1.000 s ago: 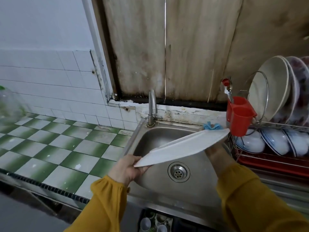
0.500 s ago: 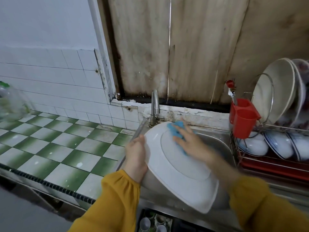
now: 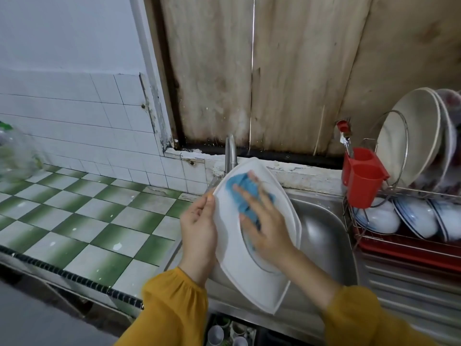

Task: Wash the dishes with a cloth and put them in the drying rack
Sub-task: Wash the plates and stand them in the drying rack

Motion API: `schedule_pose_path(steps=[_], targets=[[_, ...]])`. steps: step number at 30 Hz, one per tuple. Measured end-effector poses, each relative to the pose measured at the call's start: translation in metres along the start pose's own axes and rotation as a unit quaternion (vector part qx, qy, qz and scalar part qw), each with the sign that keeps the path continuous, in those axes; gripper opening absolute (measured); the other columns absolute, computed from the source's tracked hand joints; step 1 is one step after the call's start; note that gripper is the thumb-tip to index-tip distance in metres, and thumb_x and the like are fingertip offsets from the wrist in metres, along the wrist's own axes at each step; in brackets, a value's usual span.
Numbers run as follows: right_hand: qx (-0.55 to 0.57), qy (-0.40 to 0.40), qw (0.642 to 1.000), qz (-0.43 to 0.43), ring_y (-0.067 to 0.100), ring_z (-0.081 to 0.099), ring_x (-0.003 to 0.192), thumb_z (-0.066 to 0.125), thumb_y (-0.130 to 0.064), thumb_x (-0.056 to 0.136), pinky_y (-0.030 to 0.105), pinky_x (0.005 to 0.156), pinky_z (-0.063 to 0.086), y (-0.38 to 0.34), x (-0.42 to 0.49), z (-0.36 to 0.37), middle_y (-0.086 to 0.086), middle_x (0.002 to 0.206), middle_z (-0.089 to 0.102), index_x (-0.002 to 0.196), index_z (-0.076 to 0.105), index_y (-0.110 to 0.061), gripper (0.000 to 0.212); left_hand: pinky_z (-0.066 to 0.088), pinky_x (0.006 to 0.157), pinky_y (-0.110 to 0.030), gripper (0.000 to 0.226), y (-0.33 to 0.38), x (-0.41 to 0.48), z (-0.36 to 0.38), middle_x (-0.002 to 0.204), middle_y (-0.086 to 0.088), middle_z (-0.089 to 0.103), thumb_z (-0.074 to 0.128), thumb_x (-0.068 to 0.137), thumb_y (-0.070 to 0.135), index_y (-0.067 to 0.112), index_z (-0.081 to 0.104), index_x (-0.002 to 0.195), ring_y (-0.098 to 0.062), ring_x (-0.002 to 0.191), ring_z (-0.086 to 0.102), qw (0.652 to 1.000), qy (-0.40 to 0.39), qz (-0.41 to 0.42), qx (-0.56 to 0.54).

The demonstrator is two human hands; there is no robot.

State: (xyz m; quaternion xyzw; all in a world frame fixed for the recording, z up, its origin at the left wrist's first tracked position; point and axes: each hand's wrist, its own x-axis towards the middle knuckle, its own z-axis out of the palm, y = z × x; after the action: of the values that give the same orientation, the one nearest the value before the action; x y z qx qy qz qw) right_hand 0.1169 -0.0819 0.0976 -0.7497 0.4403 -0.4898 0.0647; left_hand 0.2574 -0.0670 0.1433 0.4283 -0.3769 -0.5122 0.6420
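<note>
A white plate [image 3: 234, 265] stands tilted on edge over the left side of the sink [image 3: 321, 236], just in front of the tap [image 3: 230, 156]. The left hand [image 3: 198, 226] grips its left rim, fingers [image 3: 209, 203] clamped on the edge. The right hand [image 3: 267, 228] lies on the plate's face, fingers [image 3: 247, 196] straight and apart, pressing a blue cloth [image 3: 239, 193] against it. Right of the sink, the drying rack [image 3: 421, 192] holds bowls [image 3: 379, 218], with a red cup [image 3: 364, 186] at its sink end. Left of the sink lies the tiled desk [image 3: 87, 221].

Gripping a tilted white plate's [image 3: 234, 258] left rim with the left hand [image 3: 198, 228] over the steel sink [image 3: 321, 236]. Pressing a blue cloth [image 3: 240, 193] flat on it with the right hand [image 3: 267, 228]. To the right, loaded drying rack [image 3: 399, 191].
</note>
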Motion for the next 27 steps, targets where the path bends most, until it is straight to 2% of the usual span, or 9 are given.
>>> schedule_pose_path(steps=[2,3,6,8,13,17,22,24,27], targets=[[0.011,-0.040,0.996,-0.083,0.022,0.021,0.148,0.050,-0.028,0.094,0.035,0.120,0.019,0.001,-0.007,0.005,0.009,0.159,0.026,0.142,0.047,-0.022,0.048,0.056,0.064,-0.023,0.023,0.005,0.002,-0.004,0.084,-0.004,0.075,0.048,0.099,0.007,0.008,0.071,0.100,-0.016,0.073,0.068,1.000,0.003,0.006,-0.009],[0.012,-0.017,0.998,-0.062,0.025,0.026,0.146,0.051,-0.030,0.093,0.039,0.119,0.023,0.007,-0.003,0.004,0.009,0.156,0.031,0.140,0.049,-0.021,0.048,0.055,0.065,-0.023,0.023,0.008,0.002,-0.006,0.084,-0.003,0.075,0.049,0.098,0.006,0.010,0.072,0.099,-0.016,0.074,0.068,1.000,0.004,0.013,-0.007],[0.082,0.163,0.959,0.217,0.026,0.043,0.136,0.052,-0.036,0.091,0.037,0.111,0.034,0.021,0.039,-0.012,0.005,0.145,0.048,0.133,0.058,-0.010,0.049,0.055,0.072,-0.022,0.025,0.011,-0.005,-0.004,0.086,0.003,0.076,0.049,0.098,0.005,0.016,0.072,0.097,-0.013,0.079,0.069,0.999,-0.007,0.038,0.008],[0.068,0.197,0.924,0.321,0.029,0.045,0.133,0.052,-0.028,0.095,0.031,0.106,0.033,0.011,0.066,-0.017,0.008,0.141,0.053,0.127,0.062,-0.007,0.041,0.055,0.076,-0.021,0.028,0.010,-0.012,0.002,0.089,0.004,0.076,0.048,0.099,0.004,0.017,0.072,0.099,-0.010,0.083,0.069,0.997,-0.026,0.059,0.031],[-0.010,0.087,0.993,0.084,0.023,0.025,0.146,0.040,-0.039,0.091,0.033,0.120,0.013,-0.040,0.052,0.012,0.010,0.153,0.038,0.135,0.057,-0.013,0.054,0.055,0.086,-0.027,0.026,0.010,-0.009,0.006,0.101,-0.003,0.075,0.046,0.100,0.004,0.009,0.069,0.112,-0.018,0.096,0.068,0.997,-0.019,0.077,0.022],[-0.080,0.058,0.995,-0.001,0.023,0.008,0.151,0.038,-0.035,0.099,0.039,0.123,0.004,-0.041,0.017,0.020,0.014,0.160,0.020,0.147,0.039,-0.011,0.054,0.054,0.077,-0.018,0.026,0.014,-0.006,0.008,0.093,0.004,0.075,0.044,0.100,0.001,0.008,0.068,0.107,-0.010,0.092,0.070,0.998,-0.003,0.060,-0.003],[-0.202,0.014,0.971,-0.124,0.033,0.006,0.150,0.028,-0.042,0.103,0.047,0.122,0.009,-0.021,-0.039,0.024,0.009,0.164,0.001,0.155,0.018,-0.021,0.056,0.055,0.089,-0.037,0.025,0.026,0.009,0.001,0.102,-0.012,0.069,0.047,0.100,0.007,-0.002,0.061,0.119,-0.025,0.095,0.064,0.995,0.061,0.012,-0.083],[-0.198,0.042,0.973,-0.114,0.031,0.006,0.150,0.027,-0.042,0.103,0.046,0.122,0.010,0.001,-0.056,0.018,0.004,0.164,-0.003,0.156,0.013,-0.026,0.057,0.050,0.099,-0.047,0.026,0.030,0.013,-0.005,0.109,-0.016,0.067,0.048,0.100,0.008,0.000,0.061,0.120,-0.030,0.099,0.061,0.992,0.067,0.002,-0.103],[-0.012,0.142,0.985,0.094,0.022,0.008,0.151,0.032,-0.049,0.102,0.020,0.119,0.011,0.028,-0.060,0.005,0.001,0.164,0.006,0.154,0.020,-0.031,0.056,0.051,0.096,-0.048,0.026,0.030,0.014,-0.016,0.113,-0.017,0.068,0.049,0.100,0.011,0.002,0.064,0.119,-0.034,0.101,0.062,0.991,0.048,-0.014,-0.127]])
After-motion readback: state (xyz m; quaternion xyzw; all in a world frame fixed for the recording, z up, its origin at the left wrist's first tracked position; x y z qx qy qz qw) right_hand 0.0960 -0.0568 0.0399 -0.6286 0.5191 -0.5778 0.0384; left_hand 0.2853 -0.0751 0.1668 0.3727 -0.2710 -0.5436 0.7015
